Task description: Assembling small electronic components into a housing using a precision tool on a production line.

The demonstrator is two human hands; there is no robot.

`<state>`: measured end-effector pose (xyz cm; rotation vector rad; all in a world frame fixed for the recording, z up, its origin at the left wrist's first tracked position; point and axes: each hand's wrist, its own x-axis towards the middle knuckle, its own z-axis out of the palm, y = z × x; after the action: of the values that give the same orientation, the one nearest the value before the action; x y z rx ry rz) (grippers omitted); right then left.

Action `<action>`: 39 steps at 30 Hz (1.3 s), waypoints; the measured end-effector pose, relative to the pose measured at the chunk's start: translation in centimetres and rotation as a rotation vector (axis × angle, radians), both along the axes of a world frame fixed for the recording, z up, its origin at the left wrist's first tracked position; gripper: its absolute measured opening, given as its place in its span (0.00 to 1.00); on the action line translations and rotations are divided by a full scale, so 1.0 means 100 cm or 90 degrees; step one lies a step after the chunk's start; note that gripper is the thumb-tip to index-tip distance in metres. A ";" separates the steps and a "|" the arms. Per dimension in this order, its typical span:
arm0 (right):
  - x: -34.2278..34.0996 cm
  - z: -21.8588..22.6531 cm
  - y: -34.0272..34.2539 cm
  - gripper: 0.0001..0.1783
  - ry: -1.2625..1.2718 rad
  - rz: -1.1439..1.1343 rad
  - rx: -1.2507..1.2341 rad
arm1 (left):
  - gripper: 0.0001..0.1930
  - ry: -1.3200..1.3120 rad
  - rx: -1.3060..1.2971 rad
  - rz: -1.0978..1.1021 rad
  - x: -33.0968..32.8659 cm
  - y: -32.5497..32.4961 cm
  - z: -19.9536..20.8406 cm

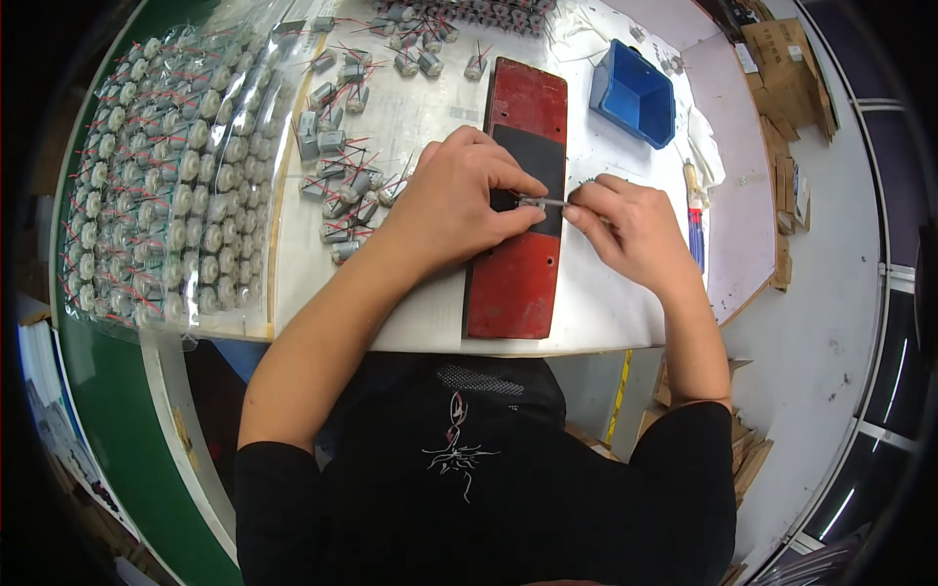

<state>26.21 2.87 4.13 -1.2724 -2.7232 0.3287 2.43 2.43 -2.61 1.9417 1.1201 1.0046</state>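
So I've got a thin grey rod (pixel 555 202) over the black pad (pixel 535 151) of my red board (pixel 512 298), right hand (pixel 630 227) pinching one end and left hand (pixel 457 190) closed around the other. Loose little motors (pixel 360 186) sit to the left, blue bin (pixel 640 90) up to the right.

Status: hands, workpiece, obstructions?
Left hand, right hand at opposite ends of thin grey rod, over red-and-black block. Loose motors left, blue bin right; neither between hands.
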 end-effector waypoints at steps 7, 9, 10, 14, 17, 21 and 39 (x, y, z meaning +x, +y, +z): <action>-0.007 -0.017 0.011 0.24 -0.100 -0.036 0.035 | 0.12 -0.009 -0.018 0.000 0.001 0.000 0.002; -0.008 -0.018 0.011 0.26 -0.106 -0.043 0.023 | 0.12 -0.011 -0.022 0.002 0.001 -0.001 0.002; -0.008 -0.019 0.010 0.26 -0.108 -0.043 0.019 | 0.12 -0.010 -0.023 -0.001 0.001 0.000 0.002; -0.008 -0.022 0.011 0.26 -0.119 -0.042 0.003 | 0.12 -0.002 -0.013 -0.005 0.000 0.001 0.003; -0.008 -0.023 0.011 0.26 -0.132 -0.039 -0.015 | 0.12 0.009 0.011 -0.001 0.000 0.001 0.003; -0.010 -0.019 0.009 0.27 -0.152 -0.051 -0.047 | 0.12 0.002 0.044 0.006 0.001 0.000 0.003; 0.000 -0.014 0.018 0.26 -0.151 -0.022 -0.074 | 0.13 0.045 0.089 -0.041 -0.005 0.001 0.002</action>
<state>26.23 4.68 2.73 -1.4740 -2.9105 0.3587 1.91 2.52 -2.41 2.1254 1.0433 1.0112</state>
